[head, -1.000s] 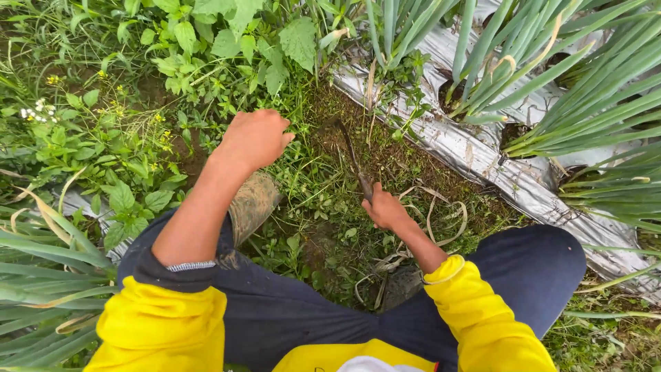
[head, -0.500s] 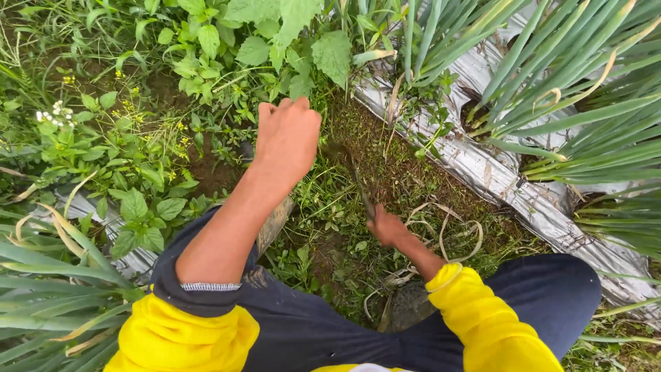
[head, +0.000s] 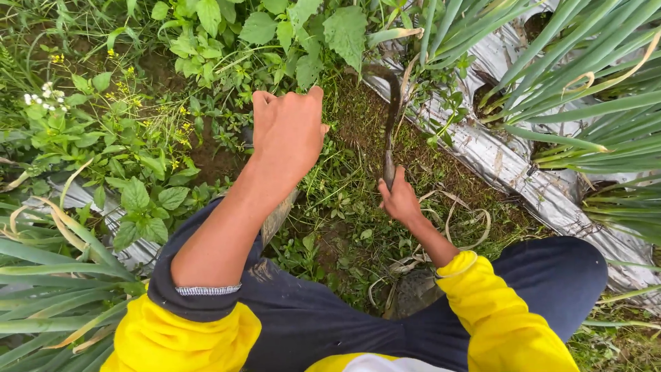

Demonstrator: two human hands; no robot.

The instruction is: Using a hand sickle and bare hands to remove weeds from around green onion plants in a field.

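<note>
I am crouched in a muddy furrow between planted beds. My right hand (head: 398,200) grips the handle of a dark curved sickle (head: 390,114), whose blade points away from me toward the leafy weeds (head: 303,34) at the top. My left hand (head: 288,131) reaches forward over the grass with fingers curled down; no stems show in its grasp. Both sleeves are yellow, and my knees in dark trousers (head: 551,275) frame the patch of low grass (head: 344,227).
Silver plastic mulch (head: 509,162) covers the bed at the right, with tall green onion leaves (head: 585,83) growing from holes. More onion leaves (head: 48,275) and broad-leaved weeds (head: 138,200) crowd the left. A boot toe (head: 413,293) sits between my knees.
My left hand has stretched farther forward toward the weeds. The right hand has swung the sickle forward so its blade now reaches up near the mulch edge.
</note>
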